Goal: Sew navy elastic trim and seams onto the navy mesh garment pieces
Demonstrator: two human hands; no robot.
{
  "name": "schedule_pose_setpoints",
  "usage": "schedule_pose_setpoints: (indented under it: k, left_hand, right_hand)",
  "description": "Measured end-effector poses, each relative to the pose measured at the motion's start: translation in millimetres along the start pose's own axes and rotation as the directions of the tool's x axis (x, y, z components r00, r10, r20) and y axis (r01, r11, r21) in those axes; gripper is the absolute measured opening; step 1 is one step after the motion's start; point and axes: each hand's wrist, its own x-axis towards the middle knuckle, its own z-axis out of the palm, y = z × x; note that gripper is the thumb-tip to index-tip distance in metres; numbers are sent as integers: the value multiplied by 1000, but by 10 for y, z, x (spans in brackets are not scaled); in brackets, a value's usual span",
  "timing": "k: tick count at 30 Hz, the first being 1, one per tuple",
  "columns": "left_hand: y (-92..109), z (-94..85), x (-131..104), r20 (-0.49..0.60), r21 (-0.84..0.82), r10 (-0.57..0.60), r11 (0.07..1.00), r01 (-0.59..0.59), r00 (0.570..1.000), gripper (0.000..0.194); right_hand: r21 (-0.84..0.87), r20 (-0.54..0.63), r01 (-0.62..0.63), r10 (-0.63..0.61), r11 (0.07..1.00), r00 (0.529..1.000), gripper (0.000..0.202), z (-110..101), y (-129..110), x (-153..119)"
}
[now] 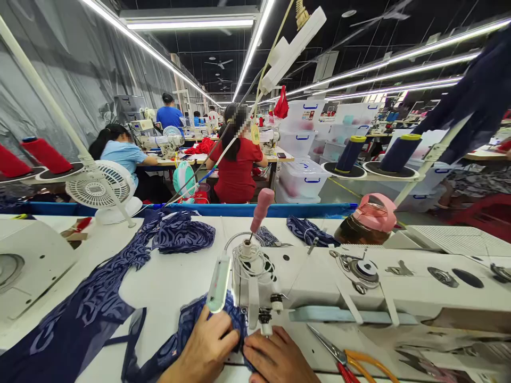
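Note:
Navy lace fabric (190, 315) lies under the needle end of a white sewing machine (311, 284). My left hand (209, 343) is closed on the lace just left of the needle area, its fingers bent. Close by on the right, my right hand (277, 355) has its fingers curled together on the fabric's near edge, below the machine head. The needle and presser foot are mostly hidden. A lit lamp strip (219, 284) hangs over my left fingertips. Orange-handled scissors (343, 357) rest on the table right of my right hand.
Long navy lace pieces (99, 298) run along the left, with a lace bundle (183, 232) behind. A pink-handled screwdriver (262, 210) stands on the machine head. Farther back are a pink-lidded jug (373, 218), navy thread cones (400, 153), a white fan (100, 186) and seated people.

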Motion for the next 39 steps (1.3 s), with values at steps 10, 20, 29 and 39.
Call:
schedule_pose_setpoints:
  k: [10, 20, 29, 39]
  left_hand:
    - [1, 1, 52, -40, -140, 25, 990, -30, 999, 45]
    - [60, 1, 39, -62, 47, 66, 997, -64, 996, 26]
    - [-61, 29, -35, 119, -68, -24, 997, 33, 993, 41]
    - [49, 27, 31, -40, 57, 30, 998, -28, 999, 31]
  right_hand:
    - [-71, -75, 46, -51, 996, 996, 7, 16, -13, 30]
    - [-98, -116, -23, 11, 995, 993, 12, 122, 10, -97]
    - [-88, -135, 20, -32, 996, 990, 23, -9, -6, 37]
    - [-16, -109, -37, 35, 999, 993, 37, -64, -125, 73]
